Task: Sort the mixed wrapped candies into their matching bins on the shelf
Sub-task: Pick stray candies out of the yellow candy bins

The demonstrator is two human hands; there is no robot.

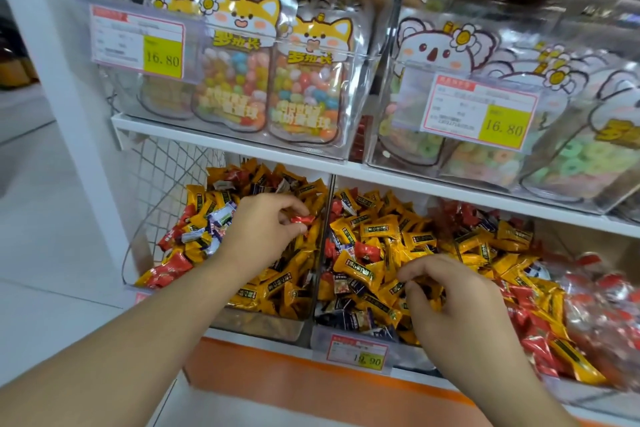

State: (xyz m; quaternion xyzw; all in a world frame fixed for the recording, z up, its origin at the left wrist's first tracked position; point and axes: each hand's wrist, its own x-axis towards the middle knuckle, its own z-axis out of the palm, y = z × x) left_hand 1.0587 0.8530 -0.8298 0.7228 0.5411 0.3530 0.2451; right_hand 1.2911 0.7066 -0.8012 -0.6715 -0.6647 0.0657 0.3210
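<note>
White shelf (pixel 346 168), two tiers. Upper tier: clear boxes of cartoon-animal candy pouches (pixel 239 73), yellow price tags (pixel 162 57) reading 16.80. Lower tier: clear bins side by side. Left bin (pixel 263 322) heaped with yellow wrapped candies, some red and purple-white mixed in. Middle bin (pixel 346 340) mostly yellow, a few red and dark ones; tag 12.90 on its front. Left hand (pixel 263 236) over left bin, thumb and forefinger pinching a red candy (pixel 303 219). Right hand (pixel 446 291) over middle bin, fingers curled onto yellow candies (pixel 360 270); whether it grips one, cannot tell.
</note>
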